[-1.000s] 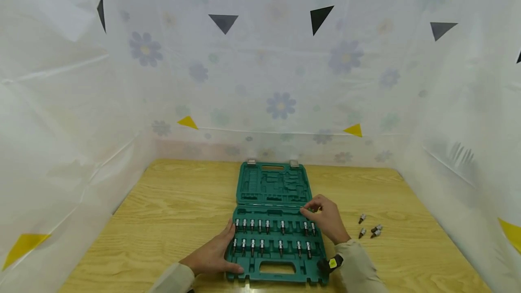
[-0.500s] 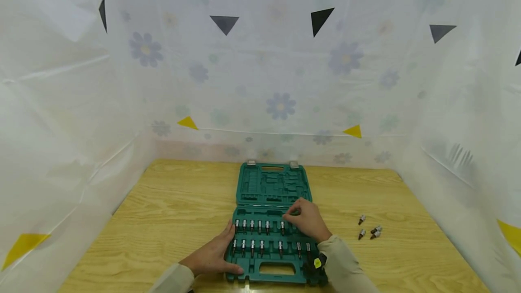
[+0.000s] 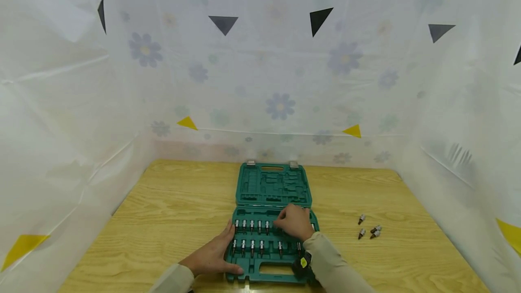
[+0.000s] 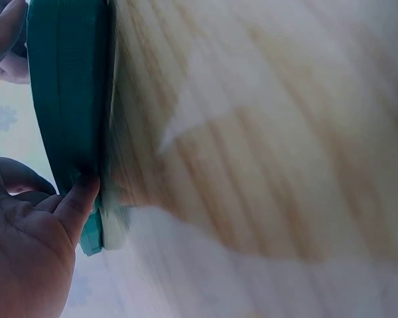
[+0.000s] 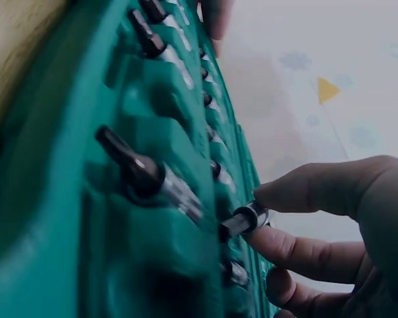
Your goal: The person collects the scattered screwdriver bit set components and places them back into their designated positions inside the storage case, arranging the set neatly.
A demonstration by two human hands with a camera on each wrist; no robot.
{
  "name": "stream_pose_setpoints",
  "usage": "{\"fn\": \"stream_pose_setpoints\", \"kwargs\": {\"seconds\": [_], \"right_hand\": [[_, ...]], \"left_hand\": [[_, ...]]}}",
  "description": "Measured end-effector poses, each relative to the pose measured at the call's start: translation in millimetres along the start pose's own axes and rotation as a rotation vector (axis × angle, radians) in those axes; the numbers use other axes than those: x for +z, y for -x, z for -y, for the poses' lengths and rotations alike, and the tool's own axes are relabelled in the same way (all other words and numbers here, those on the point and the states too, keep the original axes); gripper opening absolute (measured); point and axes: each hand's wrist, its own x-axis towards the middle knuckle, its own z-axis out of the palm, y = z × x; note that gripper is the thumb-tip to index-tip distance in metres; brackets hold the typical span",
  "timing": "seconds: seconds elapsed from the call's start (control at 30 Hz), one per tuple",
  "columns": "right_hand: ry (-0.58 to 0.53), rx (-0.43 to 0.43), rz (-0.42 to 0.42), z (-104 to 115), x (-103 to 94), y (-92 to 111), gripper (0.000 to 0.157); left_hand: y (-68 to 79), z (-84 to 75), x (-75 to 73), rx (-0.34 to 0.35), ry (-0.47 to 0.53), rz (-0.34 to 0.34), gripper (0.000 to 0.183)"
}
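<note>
An open green tool case [image 3: 260, 236] holds two rows of bit sockets [image 3: 252, 245] in its near half. My left hand [image 3: 213, 252] grips the case at its left side, thumb over the near corner; in the left wrist view a finger [image 4: 79, 202] presses on the side wall. Over the far row, my right hand [image 3: 294, 223] pinches one bit socket [image 5: 247, 220] between thumb and fingertips, its dark tip pointing into the case. Another bit socket [image 5: 162, 182] sits in the front row, close to the camera. My right hand and sleeve hide some slots on the right.
Several loose bit sockets [image 3: 368, 227] lie on the wooden table [image 3: 183, 202] to the right of the case. The raised lid [image 3: 273, 184] lies back toward the far edge. A patterned white curtain [image 3: 281, 80] encloses the table at the back and sides.
My right hand has moved left along the far row, from the right end toward the middle, covering sockets there. The left hand stays on the case. The loose sockets have not moved.
</note>
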Motion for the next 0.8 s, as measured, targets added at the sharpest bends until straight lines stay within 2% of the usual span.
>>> {"fn": "stream_pose_setpoints", "kwargs": {"seconds": [0.17,0.37,0.67,0.8], "right_hand": [[0.077,0.052,0.007,4,6.3,-3,0.035],[0.078,0.067,0.01,6,5.2,-4,0.035],[0.02,0.038,0.019,-6,6.2,-7,0.015],[0.017,0.046,0.054,-8,3.6,-11,0.017]], "left_hand": [[-0.8,1.2,1.1,0.002,0.009,0.001,0.116],[-1.6,2.9,2.4,0.004,-0.002,-0.007,0.116],[-0.9,2.7,1.8,0.007,-0.014,-0.004,0.115],[-0.9,2.7,1.2,0.011,-0.009,-0.004,0.115]]}}
